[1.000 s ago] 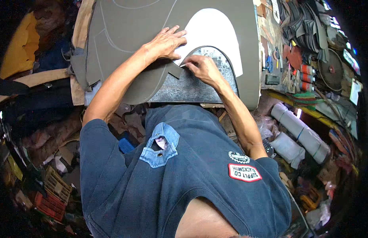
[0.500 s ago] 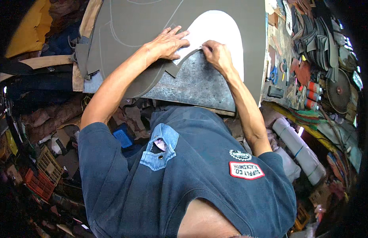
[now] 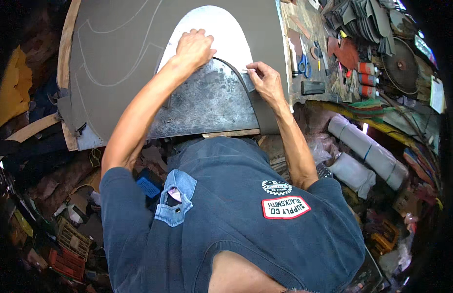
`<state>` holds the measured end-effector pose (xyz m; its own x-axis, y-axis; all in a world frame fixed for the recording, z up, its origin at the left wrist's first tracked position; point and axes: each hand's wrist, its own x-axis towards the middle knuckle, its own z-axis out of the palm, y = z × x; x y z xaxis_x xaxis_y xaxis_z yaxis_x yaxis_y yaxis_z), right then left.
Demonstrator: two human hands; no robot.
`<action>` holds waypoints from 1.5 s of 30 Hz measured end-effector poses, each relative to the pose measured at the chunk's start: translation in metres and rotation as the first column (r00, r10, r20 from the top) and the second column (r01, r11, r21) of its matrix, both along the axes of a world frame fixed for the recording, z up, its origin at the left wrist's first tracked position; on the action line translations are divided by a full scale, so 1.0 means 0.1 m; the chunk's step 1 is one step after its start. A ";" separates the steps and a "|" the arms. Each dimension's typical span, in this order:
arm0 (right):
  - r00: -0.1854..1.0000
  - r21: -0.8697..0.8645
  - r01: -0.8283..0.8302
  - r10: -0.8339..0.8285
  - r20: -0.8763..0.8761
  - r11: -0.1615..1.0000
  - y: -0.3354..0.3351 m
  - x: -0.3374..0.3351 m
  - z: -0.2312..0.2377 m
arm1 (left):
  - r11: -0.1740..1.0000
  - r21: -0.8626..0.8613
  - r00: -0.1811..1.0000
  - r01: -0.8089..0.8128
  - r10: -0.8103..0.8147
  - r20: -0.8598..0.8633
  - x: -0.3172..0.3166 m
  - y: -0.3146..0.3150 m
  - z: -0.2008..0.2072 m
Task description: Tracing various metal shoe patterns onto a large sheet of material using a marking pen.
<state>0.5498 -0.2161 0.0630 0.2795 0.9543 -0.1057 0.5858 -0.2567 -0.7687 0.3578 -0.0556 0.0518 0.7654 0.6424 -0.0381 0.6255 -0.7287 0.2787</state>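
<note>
1. White, arch-shaped template sheet (image 3: pixel 210 19) lies on a broad, flat, dark-grey sheet (image 3: pixel 114 53), above the bare, mottled-grey metal top of the desk (image 3: pixel 204 110).
2. The person's left grip (image 3: pixel 193 49) rests on the template's left side, fingers bent; I cannot tell whether it pinches anything underneath. If its pressure slackens, the template could slide or swivel, since no weight or clamp shows on it.
3. The right grip (image 3: pixel 258 73) pinches a slim, pale stick (image 3: pixel 244 71) at the template's lower right end. Pushing sideways could nudge that end, because the left grip bears down only on the opposite side.
4. The stick could also skid off the template's edge if those fingertips tilt.
5. White curved lines (image 3: pixel 105 85) lie left of the template; a dragging forearm could smudge them.
</note>
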 end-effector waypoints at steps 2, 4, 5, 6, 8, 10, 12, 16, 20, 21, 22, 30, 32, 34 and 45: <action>0.998 0.014 -0.016 0.015 0.057 1.000 -0.04 0.00 0.04 | 1.000 0.000 1.000 -0.024 0.024 -0.021 0.30 -0.09 -0.02; 0.996 0.031 -0.029 0.026 0.080 0.999 -0.10 0.01 0.06 | 0.994 -0.026 0.994 -0.105 0.104 -0.037 0.49 -0.19 -0.05; 0.994 0.048 -0.047 0.042 0.100 0.998 -0.13 0.02 0.06 | 0.994 -0.028 0.994 -0.101 0.100 -0.040 0.53 -0.21 -0.06; 0.991 0.065 -0.070 0.062 0.121 0.995 -0.16 0.03 0.05 | 0.993 -0.032 0.991 -0.115 0.113 -0.066 0.55 -0.23 -0.07; 0.991 0.079 -0.082 0.073 0.112 0.993 -0.23 0.06 0.00 | 0.992 -0.035 0.988 -0.123 0.119 -0.098 0.58 -0.26 -0.09; 0.990 0.097 -0.103 0.093 0.105 0.990 -0.27 0.12 -0.04 | 0.984 -0.094 0.980 -0.151 0.137 -0.144 0.60 -0.26 -0.11; 0.997 0.106 0.077 -0.076 -0.017 0.991 -0.20 0.19 -0.06 | 0.973 -0.119 0.966 -0.196 0.171 -0.193 0.66 -0.33 -0.11; 0.966 0.071 0.180 -0.163 -0.201 0.981 0.35 0.26 0.04 | 0.925 -0.164 0.917 -0.343 0.293 -0.270 0.70 -0.48 -0.06; 0.942 0.271 -0.273 0.314 -0.120 0.923 1.13 -0.14 0.06 | 0.897 -0.155 0.899 -0.414 0.376 -0.226 0.64 -0.58 -0.06; 0.890 0.271 -0.411 0.448 -0.087 0.870 1.31 -0.31 0.04 | 0.880 -0.166 0.874 -0.445 0.387 -0.293 0.63 -0.56 -0.07; 0.834 0.212 -0.531 0.550 -0.036 0.820 1.49 -0.50 0.01 | 0.882 -0.157 0.858 -0.444 0.369 -0.357 0.61 -0.56 -0.09; 0.526 0.095 -0.849 0.818 0.233 0.519 1.91 -1.24 -0.32 | 0.878 -0.057 0.832 -0.475 0.427 -0.354 0.67 -0.57 -0.28; 0.483 0.112 -0.874 0.820 0.307 0.473 1.93 -1.26 -0.39 | 0.886 -0.065 0.832 -0.458 0.402 -0.382 0.66 -0.57 -0.30; 0.473 0.105 -0.877 0.803 0.361 0.469 1.98 -1.21 -0.43 | 0.864 -0.100 0.846 -0.494 0.450 -0.288 0.66 -0.56 -0.28; 0.636 0.151 -0.723 0.564 0.527 0.674 2.66 -0.24 -0.40 | 0.818 -0.320 0.878 -0.478 0.428 -0.215 0.62 -0.48 0.00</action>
